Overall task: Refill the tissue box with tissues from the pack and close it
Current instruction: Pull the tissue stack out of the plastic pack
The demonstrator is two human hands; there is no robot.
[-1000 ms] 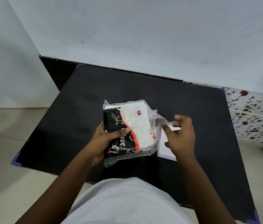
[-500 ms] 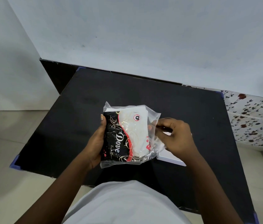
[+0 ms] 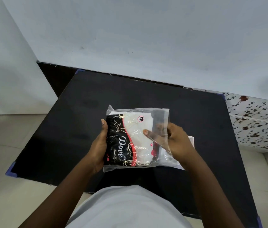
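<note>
Where it pinched outside before, right hand [image 3: 171, 142] inside tissue pack [image 3: 130, 140].

White box [image 3: 191, 141]: mostly hidden behind tissue pack [image 3: 130, 142] and right hand [image 3: 174, 142]; open or closed, cannot tell. Right fingers [image 3: 158, 129] blurred through clear wrap. Left fingers hidden behind pack. Small print under "Dove" unreadable. Surface [image 3: 64, 137] near-right corner cut off
</note>
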